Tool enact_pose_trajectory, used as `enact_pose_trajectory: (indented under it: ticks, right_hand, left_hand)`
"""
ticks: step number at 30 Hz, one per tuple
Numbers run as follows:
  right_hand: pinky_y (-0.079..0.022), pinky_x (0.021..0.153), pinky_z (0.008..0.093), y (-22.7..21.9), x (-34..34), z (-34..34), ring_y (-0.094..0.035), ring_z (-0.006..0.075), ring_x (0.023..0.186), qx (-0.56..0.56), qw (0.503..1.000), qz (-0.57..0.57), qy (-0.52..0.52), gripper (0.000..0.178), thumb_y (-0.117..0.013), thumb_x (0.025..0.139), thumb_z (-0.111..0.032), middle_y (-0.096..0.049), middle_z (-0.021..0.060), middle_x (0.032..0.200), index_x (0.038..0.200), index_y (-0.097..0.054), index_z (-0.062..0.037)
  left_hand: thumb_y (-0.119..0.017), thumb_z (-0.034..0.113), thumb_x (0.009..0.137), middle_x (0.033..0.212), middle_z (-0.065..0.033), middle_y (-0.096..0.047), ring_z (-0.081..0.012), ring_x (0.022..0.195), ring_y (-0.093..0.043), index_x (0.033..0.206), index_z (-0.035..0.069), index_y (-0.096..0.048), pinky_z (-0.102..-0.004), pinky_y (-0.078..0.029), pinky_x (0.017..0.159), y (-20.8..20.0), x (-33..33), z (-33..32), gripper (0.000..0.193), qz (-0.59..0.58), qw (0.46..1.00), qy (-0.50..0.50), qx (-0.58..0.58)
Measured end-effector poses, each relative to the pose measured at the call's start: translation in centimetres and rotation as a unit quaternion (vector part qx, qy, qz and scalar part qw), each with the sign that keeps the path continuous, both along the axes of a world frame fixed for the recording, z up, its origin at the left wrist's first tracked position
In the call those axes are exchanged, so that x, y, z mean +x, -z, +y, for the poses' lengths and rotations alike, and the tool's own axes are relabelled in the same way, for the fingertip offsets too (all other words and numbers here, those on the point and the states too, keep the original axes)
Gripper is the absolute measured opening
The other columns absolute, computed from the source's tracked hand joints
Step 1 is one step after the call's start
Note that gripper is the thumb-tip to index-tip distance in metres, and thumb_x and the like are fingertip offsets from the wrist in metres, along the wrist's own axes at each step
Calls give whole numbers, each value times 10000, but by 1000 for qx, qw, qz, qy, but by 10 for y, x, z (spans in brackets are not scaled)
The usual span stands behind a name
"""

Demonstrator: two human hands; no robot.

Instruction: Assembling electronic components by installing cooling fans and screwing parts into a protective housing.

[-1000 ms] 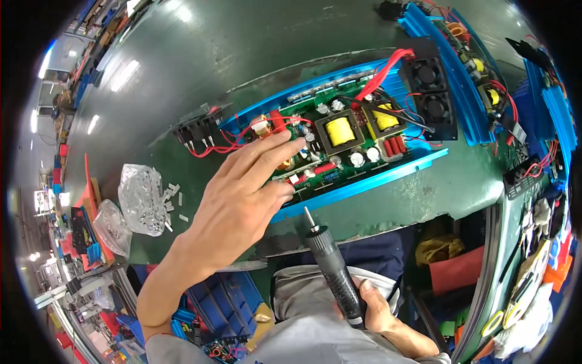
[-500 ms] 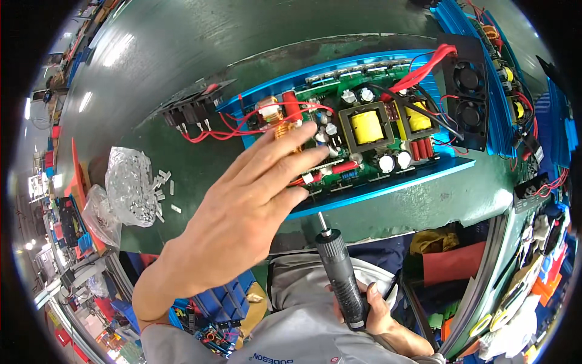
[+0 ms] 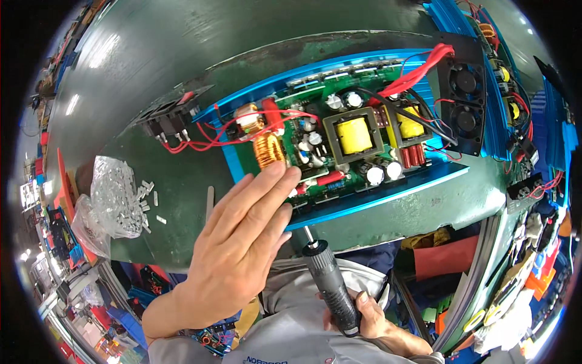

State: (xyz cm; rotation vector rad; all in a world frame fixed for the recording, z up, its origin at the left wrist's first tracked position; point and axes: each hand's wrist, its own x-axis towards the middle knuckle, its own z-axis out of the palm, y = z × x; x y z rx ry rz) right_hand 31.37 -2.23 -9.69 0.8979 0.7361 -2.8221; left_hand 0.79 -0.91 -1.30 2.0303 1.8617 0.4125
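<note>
A blue metal housing (image 3: 388, 195) lies on the green bench, holding a green circuit board with a copper coil (image 3: 268, 150) and yellow-wrapped transformers (image 3: 353, 135). My left hand (image 3: 236, 252) has its fingers stretched out over the housing's near left corner, tips beside the coil, gripping nothing. My right hand (image 3: 371, 316) is wrapped round the lower body of a black electric screwdriver (image 3: 330, 282), close to my body. Its bit points up at the housing's near wall; whether it touches a screw there cannot be seen. Red wires (image 3: 209, 144) run from the board to a black socket panel (image 3: 167, 119).
A black panel with two fans (image 3: 465, 100) stands at the housing's right end, joined by thick red wires. Further right is another blue housing (image 3: 494, 112). At left lie a clear plastic bag (image 3: 112, 194) of small white pieces, some spilled, and a thin metal strip (image 3: 210, 201).
My left hand has drawn back toward me, uncovering the coil and the thin strip. The view has shifted slightly. My right hand still holds the screwdriver at the housing's near wall.
</note>
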Motion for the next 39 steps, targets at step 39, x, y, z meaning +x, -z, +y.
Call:
enact_pose_trajectory:
  ticks: [39]
  right_hand:
    - [-479, 659, 294, 16, 64, 21, -572, 132, 703, 306, 915, -118, 234, 816, -295, 1004, -702, -619, 77, 825, 1272, -495, 42]
  left_hand:
    - [-447, 376, 1063, 738, -187, -636, -425, 738, -636, 870, 27, -560, -507, -499, 643, -6, -81, 186, 414, 236, 958, 161, -25]
